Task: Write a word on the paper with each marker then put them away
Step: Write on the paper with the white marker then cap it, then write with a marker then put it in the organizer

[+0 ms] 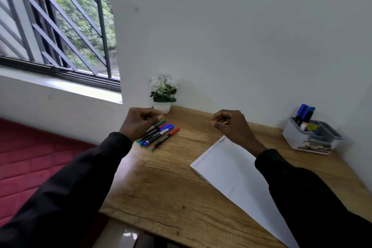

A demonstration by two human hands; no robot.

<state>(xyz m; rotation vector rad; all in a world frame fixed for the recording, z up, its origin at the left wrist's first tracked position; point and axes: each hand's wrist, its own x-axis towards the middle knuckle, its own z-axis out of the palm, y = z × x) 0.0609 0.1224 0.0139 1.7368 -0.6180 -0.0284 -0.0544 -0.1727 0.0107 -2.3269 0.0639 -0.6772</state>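
Several markers (159, 134) with green, red and blue caps lie side by side on the wooden desk (177, 183), toward its far left. My left hand (138, 122) hovers just above their near ends, fingers loosely curled, holding nothing. A white sheet of paper (231, 169) lies to the right with a few faint words along its far edge. My right hand (229, 124) hangs above the paper's far corner, fingers loosely curled and empty. A grey desk organizer (311, 137) at the far right holds blue and green markers upright.
A small white pot of white flowers (163, 94) stands against the wall behind the markers. A barred window (60, 26) is at the upper left. A red mattress (30, 163) lies left of the desk.
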